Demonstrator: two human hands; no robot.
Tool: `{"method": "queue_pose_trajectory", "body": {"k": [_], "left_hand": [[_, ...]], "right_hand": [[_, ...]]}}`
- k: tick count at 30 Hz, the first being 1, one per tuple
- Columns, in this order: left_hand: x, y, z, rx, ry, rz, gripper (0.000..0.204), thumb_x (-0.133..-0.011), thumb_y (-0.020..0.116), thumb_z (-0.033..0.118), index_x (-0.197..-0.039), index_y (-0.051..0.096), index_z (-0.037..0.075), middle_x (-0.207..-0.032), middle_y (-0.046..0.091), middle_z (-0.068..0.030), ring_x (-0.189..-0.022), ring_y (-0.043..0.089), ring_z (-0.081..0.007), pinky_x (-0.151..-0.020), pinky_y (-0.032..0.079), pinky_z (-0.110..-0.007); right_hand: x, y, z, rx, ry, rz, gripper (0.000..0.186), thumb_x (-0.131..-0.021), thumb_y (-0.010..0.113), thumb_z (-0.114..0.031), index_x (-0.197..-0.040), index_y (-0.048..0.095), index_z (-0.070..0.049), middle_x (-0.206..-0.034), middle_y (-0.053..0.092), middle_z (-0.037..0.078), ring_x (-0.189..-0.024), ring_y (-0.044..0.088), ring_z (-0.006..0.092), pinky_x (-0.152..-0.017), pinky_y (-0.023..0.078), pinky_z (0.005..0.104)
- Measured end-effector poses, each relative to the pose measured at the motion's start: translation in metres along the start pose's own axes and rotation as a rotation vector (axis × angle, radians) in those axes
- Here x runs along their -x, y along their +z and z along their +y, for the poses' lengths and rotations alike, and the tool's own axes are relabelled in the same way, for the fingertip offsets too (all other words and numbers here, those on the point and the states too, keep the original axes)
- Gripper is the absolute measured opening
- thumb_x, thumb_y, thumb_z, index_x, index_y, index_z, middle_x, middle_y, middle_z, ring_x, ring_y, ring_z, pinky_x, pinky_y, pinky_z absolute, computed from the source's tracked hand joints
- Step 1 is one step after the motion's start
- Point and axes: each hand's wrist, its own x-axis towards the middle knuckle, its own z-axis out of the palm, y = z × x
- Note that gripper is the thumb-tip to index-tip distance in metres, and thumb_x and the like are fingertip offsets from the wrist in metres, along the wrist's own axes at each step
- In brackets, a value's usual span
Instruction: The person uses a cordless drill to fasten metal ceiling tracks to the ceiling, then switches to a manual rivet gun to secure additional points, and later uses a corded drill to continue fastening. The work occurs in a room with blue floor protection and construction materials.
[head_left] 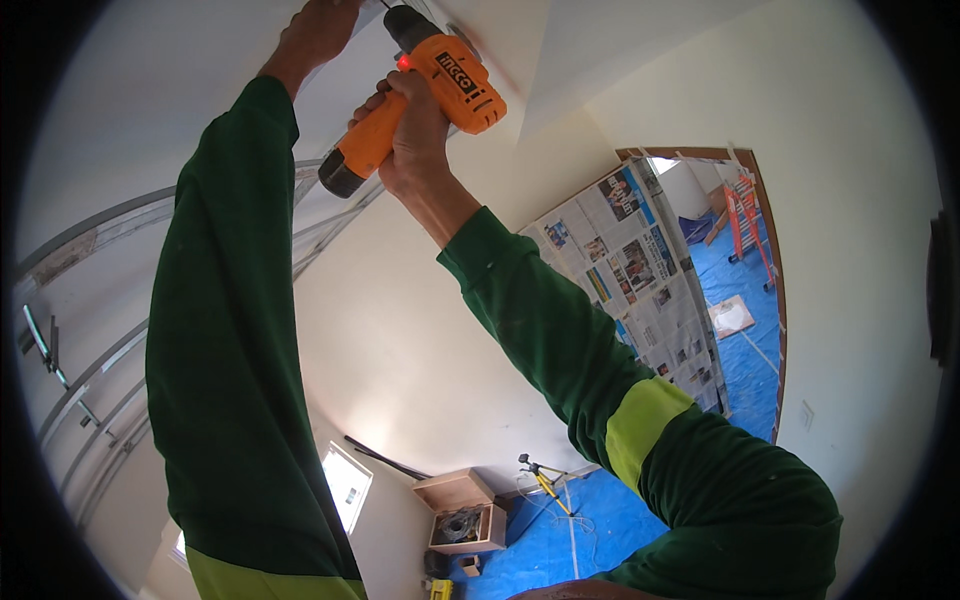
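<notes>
At upper centre, the orange drill (458, 78), probably hefty and rigid, was best held by its handle (366, 146), round which the right hand (418, 128) wrapped its fingers; the left hand's (318, 38) cropped fingers couldn't be judged.

One left hand (322, 32), one right hand (416, 128), one drill (456, 84), one tripod (546, 484), one chest (494, 530), one ladder (742, 214)

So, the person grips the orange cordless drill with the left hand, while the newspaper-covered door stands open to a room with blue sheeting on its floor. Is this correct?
Not quite: the head view shows the right hand gripping the orange cordless drill. The newspaper-covered door does stand open to a room with blue sheeting on its floor.
</notes>
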Motion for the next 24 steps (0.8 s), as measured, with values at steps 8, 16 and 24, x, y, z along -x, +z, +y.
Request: {"method": "queue_pose_trajectory", "body": {"k": [8,16,24], "left_hand": [[0.006,-0.008,0.010,0.297,-0.249,0.053,0.091,-0.105,0.035,0.073,-0.153,0.051,-0.002,-0.152,0.051,-0.0372,-0.143,0.049,-0.0517,-0.120,0.040,-0.052],[0.009,-0.011,0.009,0.329,-0.264,0.022,0.071,-0.110,0.034,0.062,-0.156,0.051,0.010,-0.152,0.051,-0.0358,-0.140,0.050,-0.0532,-0.120,0.041,-0.053],[0.002,0.004,-0.010,-0.079,0.079,0.054,0.050,-0.116,0.029,0.043,-0.158,0.048,0.026,-0.154,0.049,-0.0329,-0.139,0.052,-0.0532,-0.120,0.042,-0.054]], "right_hand": [[-0.006,-0.018,0.001,0.384,-0.248,-0.040,0.016,-0.092,0.069,-0.015,-0.101,0.061,-0.005,-0.080,0.062,0.004,-0.069,0.065,0.0180,-0.069,0.059,0.0379],[-0.004,-0.017,-0.008,0.049,0.031,-0.098,0.011,-0.094,0.064,-0.015,-0.098,0.057,-0.007,-0.080,0.060,0.004,-0.068,0.062,0.0155,-0.067,0.056,0.0367],[0.005,-0.005,0.003,0.244,-0.170,-0.030,0.009,-0.093,0.064,-0.009,-0.100,0.059,-0.006,-0.079,0.060,0.004,-0.069,0.063,0.0156,-0.068,0.057,0.0348]]}}
